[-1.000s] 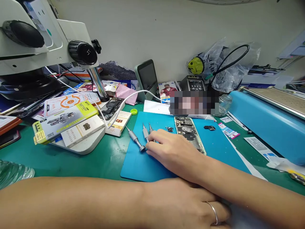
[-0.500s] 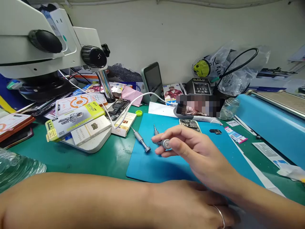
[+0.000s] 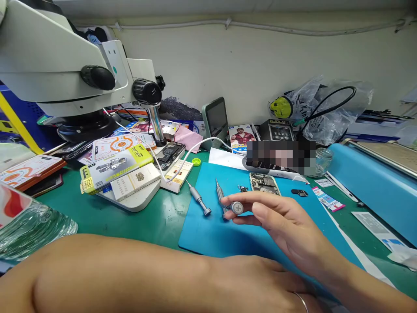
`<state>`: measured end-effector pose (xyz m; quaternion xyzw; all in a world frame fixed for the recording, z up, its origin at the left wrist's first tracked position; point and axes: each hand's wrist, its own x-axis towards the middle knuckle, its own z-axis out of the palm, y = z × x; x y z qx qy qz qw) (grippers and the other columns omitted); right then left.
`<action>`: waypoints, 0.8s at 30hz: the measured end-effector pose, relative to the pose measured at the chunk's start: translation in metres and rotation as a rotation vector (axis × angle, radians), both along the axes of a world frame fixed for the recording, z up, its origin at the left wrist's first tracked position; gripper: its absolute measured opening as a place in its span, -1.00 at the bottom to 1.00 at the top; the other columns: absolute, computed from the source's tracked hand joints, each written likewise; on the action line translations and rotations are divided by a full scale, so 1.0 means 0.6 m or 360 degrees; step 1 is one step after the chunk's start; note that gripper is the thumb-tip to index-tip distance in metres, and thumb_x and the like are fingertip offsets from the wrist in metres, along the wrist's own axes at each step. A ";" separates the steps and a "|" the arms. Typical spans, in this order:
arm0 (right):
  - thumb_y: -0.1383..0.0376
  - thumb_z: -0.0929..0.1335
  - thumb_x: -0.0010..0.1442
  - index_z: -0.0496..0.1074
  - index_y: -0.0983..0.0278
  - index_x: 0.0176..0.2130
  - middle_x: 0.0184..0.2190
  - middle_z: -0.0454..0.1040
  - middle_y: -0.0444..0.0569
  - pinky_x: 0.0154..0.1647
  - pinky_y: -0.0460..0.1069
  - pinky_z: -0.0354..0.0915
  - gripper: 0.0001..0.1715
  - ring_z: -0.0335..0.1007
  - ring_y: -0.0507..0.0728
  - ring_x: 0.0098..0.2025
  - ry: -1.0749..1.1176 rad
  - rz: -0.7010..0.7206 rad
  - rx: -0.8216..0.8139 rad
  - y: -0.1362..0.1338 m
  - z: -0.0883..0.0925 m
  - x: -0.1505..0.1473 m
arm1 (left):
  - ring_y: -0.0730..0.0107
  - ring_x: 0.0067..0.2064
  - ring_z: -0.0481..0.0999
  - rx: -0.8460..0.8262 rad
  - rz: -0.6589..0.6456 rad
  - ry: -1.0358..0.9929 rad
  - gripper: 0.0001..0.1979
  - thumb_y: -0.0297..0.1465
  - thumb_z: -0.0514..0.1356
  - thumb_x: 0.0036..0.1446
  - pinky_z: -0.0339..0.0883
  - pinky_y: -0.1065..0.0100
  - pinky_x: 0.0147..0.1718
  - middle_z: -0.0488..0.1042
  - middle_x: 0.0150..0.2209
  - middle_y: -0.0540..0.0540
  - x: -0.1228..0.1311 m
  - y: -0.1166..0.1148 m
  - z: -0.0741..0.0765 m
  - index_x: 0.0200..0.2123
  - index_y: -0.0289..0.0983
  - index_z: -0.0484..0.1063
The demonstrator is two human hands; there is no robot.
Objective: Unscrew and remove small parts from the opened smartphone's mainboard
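My right hand (image 3: 280, 226) is raised over the blue mat (image 3: 208, 230), its fingers pinched on a small grey screwdriver (image 3: 236, 207) whose round cap with a cross mark faces me. Two more screwdrivers lie on the mat: one (image 3: 199, 200) to the left and another (image 3: 220, 194) just behind the held one. An opened phone (image 3: 264, 184) lies on the mat behind my fingers. My left forearm crosses the bottom of the view, and my left hand (image 3: 260, 287), wearing a ring, rests flat near the mat's front edge.
A microscope (image 3: 65, 74) stands at the upper left over a white base stacked with boxes (image 3: 117, 167). A water bottle (image 3: 29, 226) lies at the left edge. A small screen (image 3: 215, 116), white cable, plastic bags, a glass jar (image 3: 321, 158) and a blue machine (image 3: 374, 178) line the back and right.
My right hand picked one screwdriver off the mat and lifted it, turning its cap toward me. The view shifted upward. My left arm stayed where it was.
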<state>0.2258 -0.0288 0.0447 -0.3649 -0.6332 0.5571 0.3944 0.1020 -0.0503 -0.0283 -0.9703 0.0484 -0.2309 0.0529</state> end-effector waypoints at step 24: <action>0.44 0.38 0.44 0.26 0.07 0.41 0.00 0.71 -0.05 0.02 0.00 0.63 -0.34 0.70 0.11 -0.02 -0.0670 -0.0021 0.1394 0.008 -0.043 0.085 | 0.42 -0.43 0.30 0.0017 0.0362 -0.0249 -0.65 -0.20 0.32 0.43 0.36 0.36 -0.28 0.32 -0.45 0.10 0.012 0.004 -0.028 -0.37 -0.21 0.35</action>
